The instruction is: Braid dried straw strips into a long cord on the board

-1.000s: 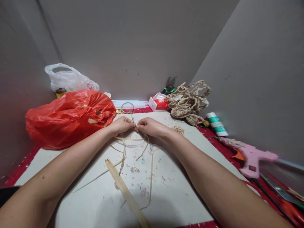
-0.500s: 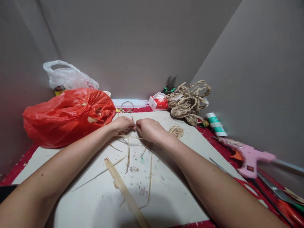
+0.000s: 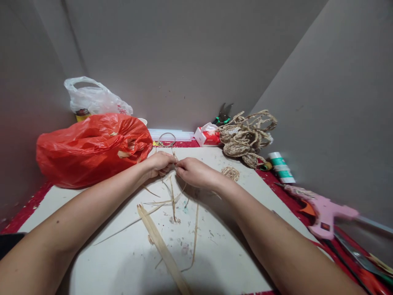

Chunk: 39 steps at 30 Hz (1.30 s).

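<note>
My left hand (image 3: 159, 163) and my right hand (image 3: 193, 172) meet fingertip to fingertip over the white work board (image 3: 230, 250). Both are closed in a pinch on thin tan straw strands (image 3: 172, 196) that hang from the pinch and trail onto the board. A wider flat straw strip (image 3: 161, 246) lies on the board nearer to me, untouched. A small coiled straw disc (image 3: 231, 173) rests just right of my right wrist.
A red plastic bag (image 3: 92, 148) and a white bag (image 3: 96, 100) sit at the back left. A heap of braided straw rope (image 3: 245, 137), pliers (image 3: 223, 114), a red-white packet (image 3: 208, 136) and a tape roll (image 3: 281, 167) lie at the back right. A pink glue gun (image 3: 327, 213) and scissors (image 3: 359, 256) lie right.
The loose strand ends under my hands have swung and now hang lower and more to the centre. My hands stay joined at the same spot; the view shifted slightly.
</note>
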Tool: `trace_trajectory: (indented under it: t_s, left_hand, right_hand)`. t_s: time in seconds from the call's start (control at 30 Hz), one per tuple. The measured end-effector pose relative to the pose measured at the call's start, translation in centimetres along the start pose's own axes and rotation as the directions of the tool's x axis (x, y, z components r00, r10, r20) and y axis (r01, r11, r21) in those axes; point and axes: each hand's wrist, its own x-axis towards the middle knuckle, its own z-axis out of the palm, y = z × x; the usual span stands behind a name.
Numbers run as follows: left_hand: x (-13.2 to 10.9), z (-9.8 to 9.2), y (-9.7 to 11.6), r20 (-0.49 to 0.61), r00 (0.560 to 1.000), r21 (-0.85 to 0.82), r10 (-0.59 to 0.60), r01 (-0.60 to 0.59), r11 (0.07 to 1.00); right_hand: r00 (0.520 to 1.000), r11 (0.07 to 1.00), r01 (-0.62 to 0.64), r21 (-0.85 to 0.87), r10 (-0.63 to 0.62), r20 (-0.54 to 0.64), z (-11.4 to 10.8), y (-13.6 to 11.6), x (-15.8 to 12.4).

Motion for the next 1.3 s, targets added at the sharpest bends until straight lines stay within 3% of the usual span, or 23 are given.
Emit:
trace_trajectory:
  t_s: [0.1,0.2,0.27,0.3,0.33,0.37,0.4,0.47,0.53,0.57,0.63,0.7,0.77,1.0,1.17,1.3]
  left_hand:
    - [-0.1,0.3,-0.1,0.017,1.0,-0.061,0.003,-0.002,0.998]
    - [-0.3,0.4,-0.1,0.012,1.0,-0.07,0.025,-0.024,0.997]
    - [-0.3,0.4,0.0,0.024,0.999,-0.069,0.029,-0.027,0.997]
    - [-0.4,0.3,0.0,0.028,0.999,-0.074,0.024,-0.022,0.997]
    - [-0.4,0.2,0.1,0.029,0.999,-0.083,0.019,-0.017,0.996]
    - [-0.4,0.1,0.1,0.031,0.999,-0.094,0.014,-0.011,0.995]
    - [-0.4,0.1,0.2,0.035,0.999,-0.109,0.013,-0.009,0.994]
    - [-0.4,-0.1,0.2,0.049,0.999,-0.137,0.017,-0.01,0.991]
    - [-0.4,0.0,0.2,0.058,0.998,-0.15,0.025,-0.016,0.989]
    - [-0.4,0.0,0.2,0.06,0.998,-0.153,0.024,-0.015,0.988]
    - [-0.4,0.1,0.2,0.056,0.998,-0.147,0.021,-0.013,0.989]
    - [-0.4,0.3,0.2,0.046,0.999,-0.121,0.027,-0.021,0.992]
    - [-0.4,0.3,0.2,0.038,0.999,-0.087,0.037,-0.033,0.996]
    - [-0.5,-0.2,0.3,0.063,0.997,0.027,0.036,-0.038,0.999]
    - [-0.8,-0.6,0.4,0.056,0.995,0.24,0.083,-0.094,0.966]
    - [-1.1,-0.9,1.1,0.071,0.991,0.477,0.112,-0.132,0.869]
  right_hand:
    - [1.0,0.985,-0.028,-0.169,0.028,-0.005,0.6,-0.6,-0.4]
    - [0.998,0.979,0.018,-0.204,-0.004,0.069,0.1,-1.5,-1.4]
    - [0.96,0.992,0.092,-0.087,-0.066,0.273,-0.9,-2.0,-2.2]
    - [0.916,0.993,0.112,0.021,-0.111,0.386,-1.6,-2.1,-2.5]
    - [0.871,0.985,0.108,0.136,-0.159,0.464,-2.3,-2.0,-2.7]
    - [0.858,0.969,0.078,0.233,-0.185,0.479,-2.9,-1.8,-2.7]
    - [0.893,0.956,0.038,0.291,-0.164,0.42,-3.3,-1.5,-2.5]
    - [0.993,0.948,-0.051,0.313,0.014,0.117,-3.4,-0.5,-1.6]
    - [0.959,0.942,-0.11,0.318,0.185,-0.214,-2.5,0.4,-0.3]
    - [0.935,0.928,-0.107,0.356,0.215,-0.28,-1.8,0.7,0.3]
    - [0.953,0.836,-0.1,0.539,0.237,-0.191,-0.3,1.0,1.2]
    - [0.971,0.662,-0.162,0.731,0.24,-0.002,0.8,0.8,1.6]
    - [0.964,0.538,-0.237,0.809,0.236,0.125,1.0,0.6,1.5]
    - [0.951,0.566,-0.31,0.764,0.169,0.26,-0.5,2.1,1.5]
    - [0.93,0.453,-0.36,0.816,0.11,0.35,0.0,2.5,1.9]
    - [0.934,0.418,-0.358,0.835,0.169,0.315,0.7,2.1,2.0]
